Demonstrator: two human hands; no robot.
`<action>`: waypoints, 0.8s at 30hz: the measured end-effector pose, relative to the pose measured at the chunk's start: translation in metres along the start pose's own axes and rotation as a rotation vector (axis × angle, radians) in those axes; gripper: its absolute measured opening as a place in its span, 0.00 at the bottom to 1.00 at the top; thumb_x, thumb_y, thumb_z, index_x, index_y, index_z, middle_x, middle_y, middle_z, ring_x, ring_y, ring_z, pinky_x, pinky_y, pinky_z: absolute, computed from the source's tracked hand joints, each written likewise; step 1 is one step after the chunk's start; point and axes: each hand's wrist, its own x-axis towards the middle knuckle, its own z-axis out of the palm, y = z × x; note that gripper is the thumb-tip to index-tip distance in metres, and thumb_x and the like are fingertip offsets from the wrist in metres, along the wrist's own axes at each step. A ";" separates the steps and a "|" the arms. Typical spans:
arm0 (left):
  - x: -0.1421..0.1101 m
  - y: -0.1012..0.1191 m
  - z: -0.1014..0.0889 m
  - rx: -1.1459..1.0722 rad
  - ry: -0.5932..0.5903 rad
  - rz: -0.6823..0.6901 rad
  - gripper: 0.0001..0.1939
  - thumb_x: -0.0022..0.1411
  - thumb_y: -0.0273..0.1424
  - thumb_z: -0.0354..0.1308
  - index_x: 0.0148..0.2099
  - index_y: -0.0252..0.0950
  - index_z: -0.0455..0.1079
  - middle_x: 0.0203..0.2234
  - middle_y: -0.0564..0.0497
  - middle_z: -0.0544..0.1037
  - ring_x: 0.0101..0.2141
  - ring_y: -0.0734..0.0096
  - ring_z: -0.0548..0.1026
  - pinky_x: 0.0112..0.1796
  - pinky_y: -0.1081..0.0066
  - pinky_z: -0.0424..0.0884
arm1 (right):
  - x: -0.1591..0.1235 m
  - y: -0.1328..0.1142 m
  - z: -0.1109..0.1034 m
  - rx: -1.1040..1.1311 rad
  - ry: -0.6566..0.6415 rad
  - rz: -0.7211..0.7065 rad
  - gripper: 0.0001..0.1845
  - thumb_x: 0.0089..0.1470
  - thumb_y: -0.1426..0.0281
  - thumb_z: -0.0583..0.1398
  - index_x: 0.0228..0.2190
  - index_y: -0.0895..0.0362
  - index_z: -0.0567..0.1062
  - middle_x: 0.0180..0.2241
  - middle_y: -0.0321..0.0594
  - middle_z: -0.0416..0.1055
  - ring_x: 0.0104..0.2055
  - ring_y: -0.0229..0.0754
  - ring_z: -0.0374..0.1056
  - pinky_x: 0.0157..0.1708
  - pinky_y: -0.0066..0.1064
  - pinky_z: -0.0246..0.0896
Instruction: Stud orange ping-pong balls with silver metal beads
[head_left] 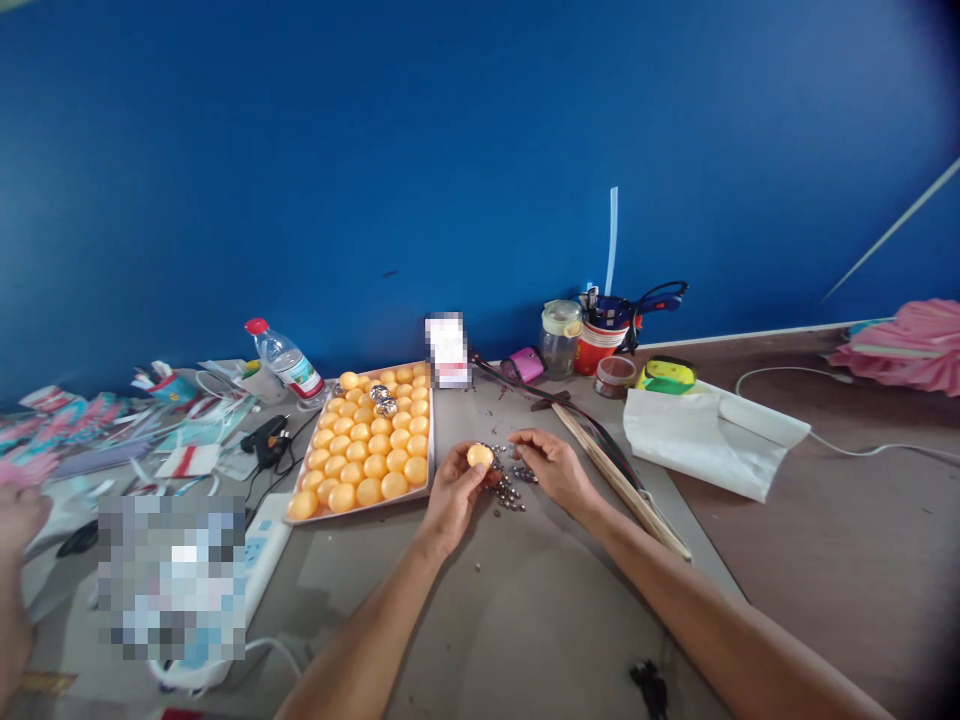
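Orange ball (480, 457), smooth and round, left hand's (454, 490) grip closed around it, right (546, 462) unclear.

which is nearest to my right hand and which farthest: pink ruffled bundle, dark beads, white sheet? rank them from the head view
From your right hand:
1. dark beads, on the table just left of its fingers
2. white sheet, on the right, beyond the wooden sticks
3. pink ruffled bundle, at the far right edge of the view
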 end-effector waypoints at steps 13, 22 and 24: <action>0.000 -0.001 0.000 0.006 -0.037 0.016 0.19 0.48 0.33 0.66 0.41 0.34 0.65 0.33 0.51 0.73 0.32 0.71 0.73 0.36 0.70 0.68 | -0.006 -0.014 0.009 0.430 -0.165 0.179 0.12 0.42 0.62 0.63 0.26 0.57 0.71 0.21 0.33 0.69 0.22 0.33 0.59 0.26 0.27 0.54; -0.003 -0.002 0.001 -0.001 -0.071 -0.011 0.18 0.48 0.32 0.66 0.41 0.35 0.66 0.34 0.51 0.73 0.32 0.70 0.74 0.38 0.68 0.69 | -0.009 -0.019 0.011 0.349 -0.191 0.188 0.09 0.41 0.64 0.61 0.24 0.57 0.70 0.19 0.29 0.63 0.22 0.33 0.57 0.26 0.26 0.53; -0.003 -0.002 0.001 0.011 -0.076 -0.008 0.18 0.49 0.33 0.66 0.41 0.35 0.66 0.35 0.51 0.73 0.32 0.70 0.74 0.38 0.67 0.69 | -0.009 -0.018 0.012 0.338 -0.193 0.195 0.09 0.42 0.64 0.61 0.25 0.56 0.70 0.19 0.29 0.63 0.22 0.33 0.58 0.25 0.26 0.54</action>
